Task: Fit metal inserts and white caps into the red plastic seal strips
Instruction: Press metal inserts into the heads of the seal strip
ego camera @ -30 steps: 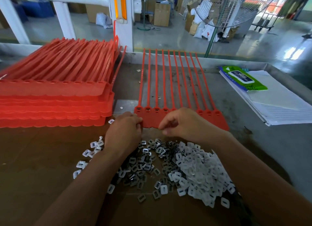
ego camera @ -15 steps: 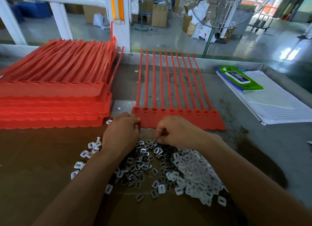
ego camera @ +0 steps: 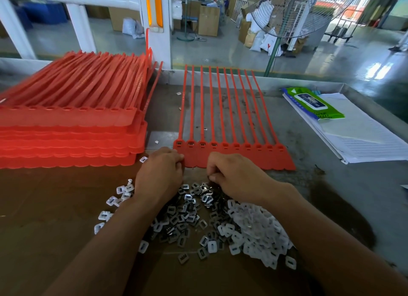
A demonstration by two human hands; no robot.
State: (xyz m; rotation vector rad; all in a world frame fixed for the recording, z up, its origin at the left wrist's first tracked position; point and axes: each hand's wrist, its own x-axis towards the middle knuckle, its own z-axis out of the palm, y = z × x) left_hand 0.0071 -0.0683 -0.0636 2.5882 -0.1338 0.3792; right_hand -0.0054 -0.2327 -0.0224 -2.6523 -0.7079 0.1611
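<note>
Task thing: a joined row of red seal strips point(ego camera: 242, 158) lies flat on the bench point(ego camera: 335, 185) at frame centre, just above both hands.
Long axis: the tails run toward the top of the frame. The heads form one band along the near edge, with a line of sockets point(ego camera: 236, 145) crossing the frame left to right.
Left hand point(ego camera: 160, 171): fingers are curled, with the fingertips pinching the lower-left corner of the head band as if to steady it.
Right hand point(ego camera: 235, 177): it is just below the middle of the band, apart from it, with fingertips drawn together at the upper edge of the parts pile. It cannot be told whether an insert sits between them.
Metal inserts point(ego camera: 183, 218): a dark heap in the lower centre, lying between the two forearms.
White caps point(ego camera: 256, 229): a pale heap touching the right side of the inserts, with a few strays at lower left.
Governing relation: the sockets lie directly above the right hand, a short way up-frame. That hand is nearer the mid and right sockets, while the left is nearer the leftmost.
Fill state: the left few sockets look paler inside than the rest, but they are too small to confirm.
Judged next move: a short carry up-frame and a downward press into a socket, squared to the band.
Surroundings: a stack of further strips point(ego camera: 66, 132) fills the left of the frame, and a lined pad point(ego camera: 364, 141) lies at right.
</note>
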